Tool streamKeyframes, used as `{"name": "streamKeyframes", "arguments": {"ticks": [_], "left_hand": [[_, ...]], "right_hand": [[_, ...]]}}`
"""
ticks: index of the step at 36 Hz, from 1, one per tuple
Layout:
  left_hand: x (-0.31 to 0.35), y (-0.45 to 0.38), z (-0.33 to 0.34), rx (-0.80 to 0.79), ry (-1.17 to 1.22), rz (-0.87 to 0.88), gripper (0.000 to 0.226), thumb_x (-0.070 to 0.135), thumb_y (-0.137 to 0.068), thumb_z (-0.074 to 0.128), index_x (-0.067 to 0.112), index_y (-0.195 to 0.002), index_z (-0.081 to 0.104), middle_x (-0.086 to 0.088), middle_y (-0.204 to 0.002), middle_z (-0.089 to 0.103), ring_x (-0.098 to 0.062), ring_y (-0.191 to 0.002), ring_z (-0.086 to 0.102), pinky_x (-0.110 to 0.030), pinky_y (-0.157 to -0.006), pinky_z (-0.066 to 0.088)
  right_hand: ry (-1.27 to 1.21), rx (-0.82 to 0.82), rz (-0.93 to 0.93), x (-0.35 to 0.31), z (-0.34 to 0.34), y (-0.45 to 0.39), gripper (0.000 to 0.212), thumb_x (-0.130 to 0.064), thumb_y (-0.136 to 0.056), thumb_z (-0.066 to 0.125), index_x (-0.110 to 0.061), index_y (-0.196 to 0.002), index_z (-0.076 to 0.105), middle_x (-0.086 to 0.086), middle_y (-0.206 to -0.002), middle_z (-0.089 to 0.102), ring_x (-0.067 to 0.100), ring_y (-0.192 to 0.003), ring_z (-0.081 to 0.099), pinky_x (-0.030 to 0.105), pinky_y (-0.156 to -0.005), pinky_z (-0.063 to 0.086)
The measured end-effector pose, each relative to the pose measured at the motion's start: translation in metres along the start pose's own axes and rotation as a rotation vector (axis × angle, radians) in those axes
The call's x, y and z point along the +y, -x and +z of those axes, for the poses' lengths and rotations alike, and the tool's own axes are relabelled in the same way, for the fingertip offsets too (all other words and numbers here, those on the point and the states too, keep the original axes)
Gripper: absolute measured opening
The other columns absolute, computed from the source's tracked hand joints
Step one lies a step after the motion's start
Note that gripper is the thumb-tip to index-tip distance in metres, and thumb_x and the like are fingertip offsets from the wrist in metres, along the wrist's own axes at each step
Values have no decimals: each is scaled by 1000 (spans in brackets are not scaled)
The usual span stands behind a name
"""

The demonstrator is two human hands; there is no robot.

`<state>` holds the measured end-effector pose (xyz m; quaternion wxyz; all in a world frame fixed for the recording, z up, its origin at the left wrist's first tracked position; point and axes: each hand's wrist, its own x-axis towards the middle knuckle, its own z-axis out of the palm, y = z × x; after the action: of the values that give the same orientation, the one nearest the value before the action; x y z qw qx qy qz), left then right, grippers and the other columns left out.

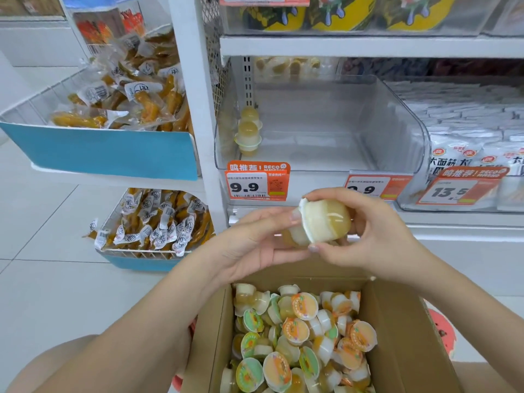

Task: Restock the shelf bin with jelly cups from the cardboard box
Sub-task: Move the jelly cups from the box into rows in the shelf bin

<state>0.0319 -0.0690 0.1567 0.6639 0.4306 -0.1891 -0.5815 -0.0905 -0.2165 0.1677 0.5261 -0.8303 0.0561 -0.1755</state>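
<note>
An open cardboard box (397, 321) near the bottom of the view holds several jelly cups (303, 336) with orange and green lids. Above the box, my right hand (377, 239) grips a yellow jelly cup (326, 219) lying on its side. My left hand (252, 242) holds another jelly cup (295, 236) against it, mostly hidden by my fingers. The clear plastic shelf bin (397, 131) stands above on the white shelf. A short stack of jelly cups (248, 131) stands in its left front corner; the other part of the bin floor is bare.
Price tags (256, 184) hang on the shelf edge below the bin. To the right is a bin of white snack packets (476, 129). On the left, blue-fronted wire baskets (107, 148) hold several yellow vacuum-packed snacks. White tiled floor (42, 265) lies to the left.
</note>
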Motion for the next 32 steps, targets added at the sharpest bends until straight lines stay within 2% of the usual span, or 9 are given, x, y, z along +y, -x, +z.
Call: {"name": "streamKeyframes", "arguments": {"ticks": [3,5,8,14,20,25,27,29,32], "left_hand": [[18,1,-8,281,-416,84,46,36,-77,73,15,-116,61,-2,-116,67,-18,-107,65,-37,-88,55],[27,0,-19,511,-728,178,31,29,-80,72,19,-107,63,6,-103,67,-9,-94,66,-21,-80,55],[36,-2,-41,661,-1043,271,23,13,-77,75,20,-96,62,9,-93,64,-3,-78,61,-7,-64,46],[38,-12,-69,702,-1586,139,30,15,-81,67,26,-108,59,7,-111,61,-16,-102,57,-36,-84,51],[45,-20,-73,712,-1671,161,32,5,-80,59,27,-103,64,3,-109,62,-20,-103,58,-40,-81,52],[44,-24,-74,734,-1697,174,32,6,-85,53,26,-106,66,4,-111,63,-20,-101,59,-38,-82,53],[44,-24,-73,736,-1701,165,31,7,-85,53,25,-107,66,3,-111,63,-19,-100,59,-37,-81,53],[45,-25,-71,733,-1715,159,29,10,-84,54,23,-107,66,2,-110,62,-20,-99,58,-36,-79,53],[45,-25,-69,742,-1741,142,26,11,-85,55,20,-107,65,0,-109,62,-20,-99,58,-36,-78,53]], "right_hand": [[6,155,-27,-16,-12,-29,48,-18,-59,79,-22,-105,66,-2,-93,67,5,-76,60,19,-66,52],[115,252,-57,-31,-23,-60,46,-22,-62,82,-22,-106,67,-6,-96,68,5,-81,62,21,-74,53],[426,220,-19,-46,-30,-118,46,-34,-66,83,-24,-108,66,-8,-97,66,7,-87,60,24,-78,48],[869,-127,129,-9,14,-203,53,-40,-64,81,-8,-104,66,8,-99,69,23,-87,62,34,-75,52],[870,-266,167,35,46,-231,53,-34,-68,79,-3,-109,63,12,-103,67,27,-93,61,35,-77,50],[755,-298,144,50,58,-230,26,-32,-72,77,-18,-73,54,2,-75,57,24,-76,54,28,-58,42],[688,-269,141,51,59,-226,22,-29,-76,74,-18,-83,58,0,-82,60,20,-79,55,22,-60,36],[597,-240,143,51,56,-222,39,-24,-76,74,-12,-110,57,0,-100,62,18,-92,57,19,-70,36],[518,-214,142,49,53,-217,53,-26,-79,74,-12,-122,48,-5,-104,53,14,-94,51,20,-76,35]]}}
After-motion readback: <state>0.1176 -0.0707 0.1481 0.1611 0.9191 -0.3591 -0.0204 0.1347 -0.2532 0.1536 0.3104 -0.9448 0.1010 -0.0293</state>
